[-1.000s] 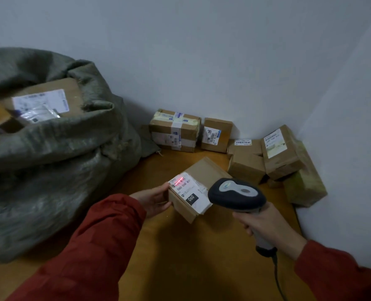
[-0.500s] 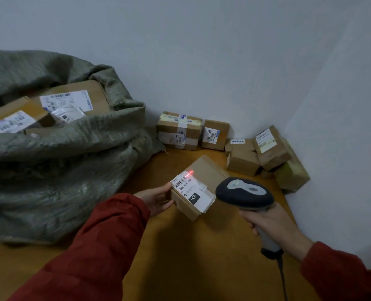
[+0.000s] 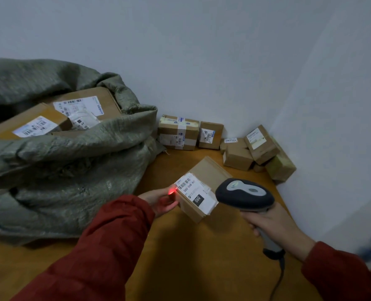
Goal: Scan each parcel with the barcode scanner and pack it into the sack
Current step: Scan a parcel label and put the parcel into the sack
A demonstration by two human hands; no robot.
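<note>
Parcel sorting rm: labelled parcels [image 3: 178, 132], sack [image 3: 71, 166], scanner [image 3: 244, 195].

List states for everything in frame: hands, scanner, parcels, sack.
left hand: holds the parcel by its left side.
right hand: grips the scanner handle.
scanner: on, red spot off the barcode, on a left fingertip.
parcel: tilted, label up.
sack: open, boxes inside.
parcels by the wall: outside the sack.

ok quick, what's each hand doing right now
Left hand: holding the labelled cardboard parcel by its left end.
Right hand: fingers wrapped round the barcode scanner handle.
</note>
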